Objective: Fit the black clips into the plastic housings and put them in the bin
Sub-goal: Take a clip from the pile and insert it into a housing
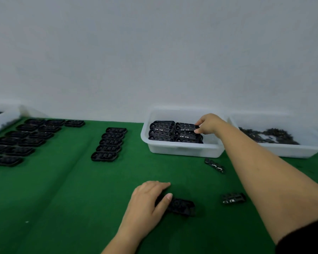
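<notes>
Both hands are busy. Right hand [210, 123] reaches into the middle bin [182, 150] and pinches a housing [186, 127] on top of the two rows stacked inside. Left hand [149, 200] lies on the green counter [66, 189], fingers and thumb curled around one end of another housing [182, 207]. Two loose housings [233, 198] lie near the right forearm. More sit in a column [109, 143] at center and a larger group [26, 138] at left. A bin of clips [270, 137] stands just right of the middle bin.
</notes>
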